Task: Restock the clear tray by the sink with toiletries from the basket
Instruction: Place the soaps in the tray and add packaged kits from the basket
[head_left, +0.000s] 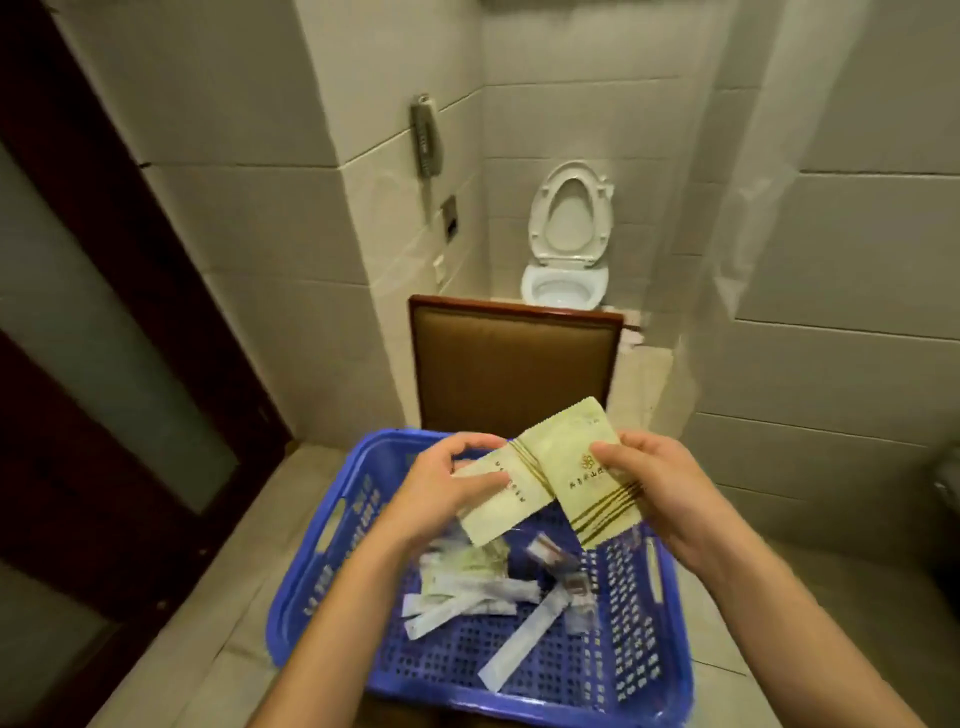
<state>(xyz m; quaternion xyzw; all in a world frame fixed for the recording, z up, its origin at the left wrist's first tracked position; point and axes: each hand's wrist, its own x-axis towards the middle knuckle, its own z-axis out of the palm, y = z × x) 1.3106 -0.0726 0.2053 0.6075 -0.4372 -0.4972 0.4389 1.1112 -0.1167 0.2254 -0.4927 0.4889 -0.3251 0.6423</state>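
A blue plastic basket (306, 577) sits low in the middle of the head view, resting on a chair seat. Above it my left hand (447, 493) pinches a pale green sachet (498, 506) with gold stripes. My right hand (654, 483) pinches a second pale green sachet (576, 467) that overlaps the first. Inside the basket lie several long white sachets (524, 644), folded green packets (462, 566) and small wrapped items (571, 582). The clear tray and the sink are out of view.
A brown padded chair back (514, 364) rises behind the basket. A white toilet (566, 244) with its seat up stands beyond it. A wall phone (426, 137) hangs on the tiled wall, a dark wooden door (104, 338) is at left, and a clear shower curtain (737, 208) hangs at right.
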